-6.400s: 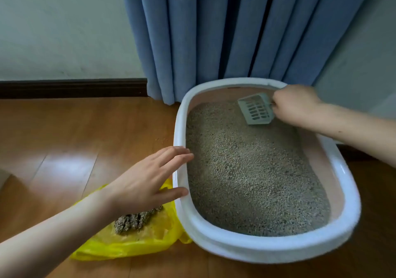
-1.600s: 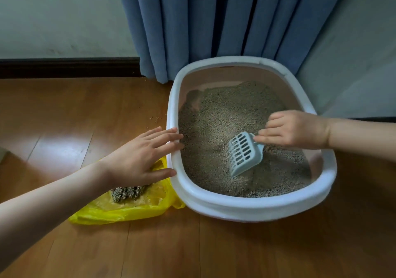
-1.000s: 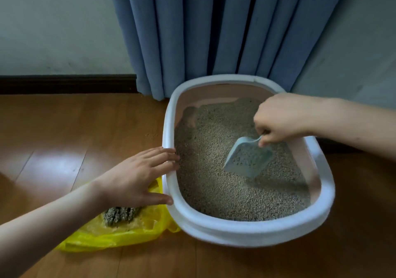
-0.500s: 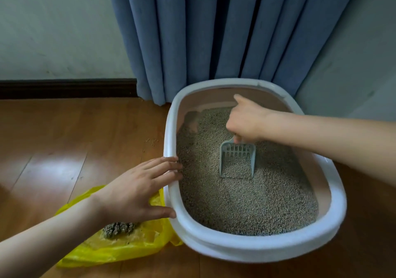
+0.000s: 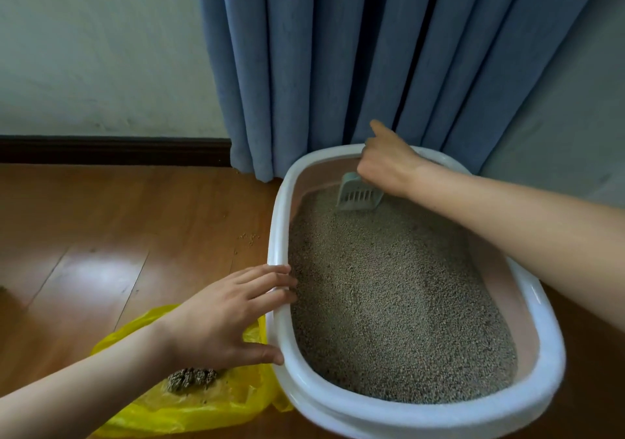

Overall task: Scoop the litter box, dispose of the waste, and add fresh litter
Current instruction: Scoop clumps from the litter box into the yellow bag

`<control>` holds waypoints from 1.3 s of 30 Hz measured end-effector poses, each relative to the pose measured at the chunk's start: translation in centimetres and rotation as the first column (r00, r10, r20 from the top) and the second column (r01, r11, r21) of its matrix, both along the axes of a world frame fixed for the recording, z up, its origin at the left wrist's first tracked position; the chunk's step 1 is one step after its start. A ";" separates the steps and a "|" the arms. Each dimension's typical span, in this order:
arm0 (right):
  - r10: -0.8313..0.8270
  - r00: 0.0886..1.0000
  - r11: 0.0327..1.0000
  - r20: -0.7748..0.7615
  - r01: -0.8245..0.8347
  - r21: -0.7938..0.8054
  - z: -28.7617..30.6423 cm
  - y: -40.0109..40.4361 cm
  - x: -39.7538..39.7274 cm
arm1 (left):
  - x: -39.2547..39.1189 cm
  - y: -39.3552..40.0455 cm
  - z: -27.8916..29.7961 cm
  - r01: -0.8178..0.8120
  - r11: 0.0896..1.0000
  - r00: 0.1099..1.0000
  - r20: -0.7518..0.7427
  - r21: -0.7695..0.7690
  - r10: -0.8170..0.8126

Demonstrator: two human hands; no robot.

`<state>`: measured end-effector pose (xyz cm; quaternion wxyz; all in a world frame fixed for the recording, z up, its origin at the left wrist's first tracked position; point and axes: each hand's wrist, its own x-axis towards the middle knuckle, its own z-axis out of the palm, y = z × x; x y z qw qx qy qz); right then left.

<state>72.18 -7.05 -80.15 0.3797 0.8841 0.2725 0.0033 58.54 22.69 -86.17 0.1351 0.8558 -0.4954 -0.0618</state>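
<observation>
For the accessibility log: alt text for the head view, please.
A right hand grips a scoop at the far end of a litter box, while the left hand rests flat on its near rim. A yellow bag holding clumps lies beside it.

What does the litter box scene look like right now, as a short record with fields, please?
left hand: fingers flat on the near left rim of the litter box
right hand: grips the scoop at the far end
scoop: front edge down in the litter
yellow bag: on the floor left of the box, holds a clump of waste
floor: a few stray granules beside the box
backdrop: blue curtain
</observation>
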 end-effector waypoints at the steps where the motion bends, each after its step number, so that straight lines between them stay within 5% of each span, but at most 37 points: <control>1: -0.003 1.000 1.000 0.009 0.003 -0.009 0.5 -0.2 -0.1 | 0.0 0.0 0.0 0.001 1.000 1.000 0.000 0.001 -0.001; 5: -0.039 0.999 0.998 -0.030 0.041 0.049 2.6 -2.1 -1.8 | 0.0 0.0 -0.1 0.004 1.000 1.000 0.009 -0.009 -0.004; 13: 0.001 0.898 0.999 -0.439 0.021 0.046 2.4 -4.5 -9.7 | 0.7 -0.1 -0.6 0.046 0.999 0.999 -0.009 -0.014 -0.046; 16: 0.007 0.875 1.000 -0.485 -0.005 0.004 0.8 -4.4 -11.0 | 0.8 -0.1 -0.9 0.049 0.999 0.999 -0.006 -0.018 -0.049; 30: -0.013 0.965 1.000 -0.261 0.019 0.022 -0.9 -3.8 -3.3 | 0.7 -0.1 -0.7 0.050 0.999 0.999 0.000 0.005 -0.050; 39: -0.063 0.997 0.995 0.042 0.066 -0.070 0.7 -5.8 -2.3 | 0.5 -0.3 -0.2 0.043 0.998 0.999 0.010 0.039 -0.044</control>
